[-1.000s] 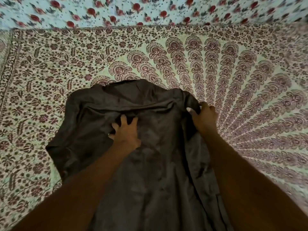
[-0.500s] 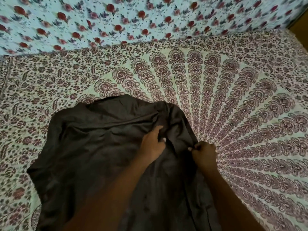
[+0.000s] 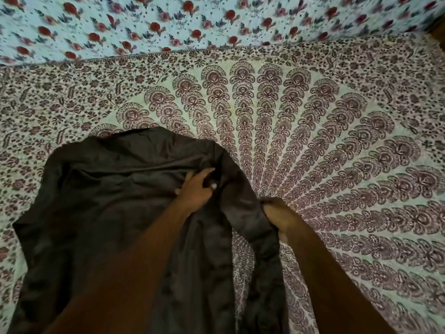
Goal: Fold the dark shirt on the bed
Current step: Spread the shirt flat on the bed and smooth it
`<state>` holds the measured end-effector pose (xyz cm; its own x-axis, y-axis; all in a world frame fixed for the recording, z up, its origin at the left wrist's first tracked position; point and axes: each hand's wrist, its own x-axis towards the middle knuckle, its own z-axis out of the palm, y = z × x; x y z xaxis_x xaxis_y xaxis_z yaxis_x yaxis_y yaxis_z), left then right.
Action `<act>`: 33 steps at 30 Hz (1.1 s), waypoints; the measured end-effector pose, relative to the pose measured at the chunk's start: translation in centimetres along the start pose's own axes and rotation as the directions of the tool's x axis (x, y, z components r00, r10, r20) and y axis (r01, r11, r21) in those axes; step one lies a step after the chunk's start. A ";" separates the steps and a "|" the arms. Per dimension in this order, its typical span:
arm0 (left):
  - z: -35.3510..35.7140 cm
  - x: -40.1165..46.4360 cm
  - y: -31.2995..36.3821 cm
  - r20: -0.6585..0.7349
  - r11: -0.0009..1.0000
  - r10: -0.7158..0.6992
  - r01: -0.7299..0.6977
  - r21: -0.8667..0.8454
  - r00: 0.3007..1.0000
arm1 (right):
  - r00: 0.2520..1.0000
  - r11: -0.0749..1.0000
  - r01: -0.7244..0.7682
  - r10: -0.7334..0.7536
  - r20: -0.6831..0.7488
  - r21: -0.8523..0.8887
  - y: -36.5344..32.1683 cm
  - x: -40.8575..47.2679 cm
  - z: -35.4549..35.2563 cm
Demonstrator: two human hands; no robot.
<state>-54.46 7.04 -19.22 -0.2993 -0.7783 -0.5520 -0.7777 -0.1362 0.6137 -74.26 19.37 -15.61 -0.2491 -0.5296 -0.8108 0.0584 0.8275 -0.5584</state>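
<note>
The dark shirt [image 3: 101, 201] lies spread on the bed, collar end away from me, filling the lower left of the view. My left hand [image 3: 196, 189] rests on its upper right part near the shoulder, fingers pinching a ridge of cloth. My right hand [image 3: 277, 213] is closed on the shirt's right edge, holding a strip of fabric that runs down toward me. Between that strip and the shirt's body a narrow gap shows the sheet. The shirt's near end is hidden under my forearms.
The bed is covered by a cream sheet with a maroon fan pattern [image 3: 325, 153]. Behind it lies a light blue cloth with red flowers [image 3: 168, 22]. A brown edge shows at the top right corner [image 3: 439, 32].
My left hand went from the shirt's middle to its right shoulder. My right hand slid down the right edge toward me and pulled a strip outward, opening a gap over the sheet.
</note>
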 end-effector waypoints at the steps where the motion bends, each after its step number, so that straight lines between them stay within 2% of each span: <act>1: 0.1 -0.1 0.2 -0.007 1.000 -0.014 0.014 -0.002 1.000 | 0.995 0.999 -0.031 0.026 0.099 0.042 -0.5 -0.7 -0.3; 3: 0.4 -0.2 0.3 -0.022 0.999 -0.037 0.037 0.003 0.999 | 0.963 0.991 -0.073 0.042 0.267 0.108 -1.3 -2.4 -1.3; 5: 0.7 -0.3 0.4 -0.036 0.999 -0.050 0.050 -0.012 0.998 | 0.931 0.987 -0.091 0.037 0.363 0.133 -2.3 -4.0 -2.3; 7: 0.9 -0.3 0.5 -0.049 0.998 -0.067 0.066 -0.024 0.997 | 0.877 0.994 -0.037 -0.016 0.481 0.100 -2.4 -4.7 -3.0; 9: 0.9 -0.1 0.7 -0.057 0.997 -0.076 0.075 -0.023 0.995 | 0.898 0.988 0.091 -0.134 0.418 0.122 -2.0 -4.2 -3.9; 11: 0.8 -0.4 1.4 -0.063 0.996 -0.087 0.087 -0.003 0.994 | 0.933 0.960 0.260 -0.278 0.230 0.105 -2.4 -3.1 -5.0; 12: 1.0 -0.4 1.8 -0.068 0.994 -0.096 0.100 0.045 0.993 | 0.920 0.932 0.359 -0.361 0.153 0.044 -2.8 -2.3 -5.5; 14: 1.6 -0.7 3.6 -0.126 0.965 -0.129 0.154 0.212 0.984 | 0.861 0.824 0.506 -0.501 0.089 -0.254 -4.7 -0.8 -6.1; 16: 2.4 -0.8 6.4 -0.294 0.944 -0.061 0.151 0.294 0.954 | 0.815 0.659 0.530 -0.570 0.105 -0.534 -6.6 0.8 -6.9; 17: 2.7 -0.5 7.7 -0.381 0.963 0.056 0.051 0.266 0.923 | 0.805 0.593 0.518 -0.582 0.116 -0.616 -7.7 1.2 -7.3; 18: 2.8 0.1 9.1 -0.415 0.968 0.218 -0.142 0.206 0.883 | 0.805 0.557 0.512 -0.578 0.139 -0.654 -8.7 1.5 -7.7; 19: 2.7 1.0 10.4 -0.386 0.936 0.350 -0.338 0.100 0.854 | 0.806 0.540 0.512 -0.570 0.158 -0.668 -9.5 1.5 -8.2; 20: 2.6 1.7 11.8 -0.297 0.892 0.426 -0.452 -0.022 0.855 | 0.801 0.537 0.523 -0.576 0.165 -0.662 -10.1 1.4 -8.9; 21: 2.3 2.3 13.3 -0.176 0.862 0.469 -0.492 -0.121 0.865 | 0.800 0.551 0.519 -0.583 0.144 -0.653 -10.4 1.3 -9.7; 23: 2.1 3.3 15.3 0.093 0.887 0.456 -0.443 -0.135 0.885 | 0.803 0.580 0.492 -0.590 0.082 -0.649 -10.2 0.8 -11.4; 25: 2.3 4.0 16.4 0.355 0.930 0.340 -0.368 0.014 0.871 | 0.808 0.558 0.461 -0.585 0.067 -0.690 -9.5 0.8 -12.7; 26: 2.5 4.0 16.5 0.434 0.933 0.286 -0.351 0.075 0.854 | 0.808 0.522 0.440 -0.586 0.068 -0.731 -9.0 0.8 -13.0; 27: 2.9 4.1 16.8 0.446 0.932 0.276 -0.351 0.093 0.851 | 0.801 0.487 0.423 -0.596 0.063 -0.764 -8.8 0.9 -13.6; 28: 3.3 4.4 17.0 0.378 0.933 0.308 -0.355 0.060 0.873 | 0.803 0.469 0.402 -0.593 0.057 -0.787 -8.5 1.1 -14.2; 30: 3.9 4.7 17.1 0.056 0.928 0.372 -0.372 -0.015 0.927 | 0.845 0.459 0.365 -0.528 0.082 -0.810 -7.7 1.2 -15.0; 32: 4.7 4.8 18.3 -0.265 0.932 0.352 -0.363 0.009 0.898 | 0.914 0.473 0.322 -0.380 0.141 -0.820 -6.5 1.2 -16.4; 33: 5.1 4.9 18.9 -0.348 0.936 0.336 -0.352 0.019 0.875 | 0.938 0.485 0.309 -0.296 0.179 -0.818 -5.9 1.1 -16.9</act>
<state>-73.45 3.79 -13.14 -0.3310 -0.9402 -0.0806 -0.6333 0.1580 0.7576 -91.19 17.06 -10.25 -0.0781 -0.7751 -0.6270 -0.8395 0.3903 -0.3780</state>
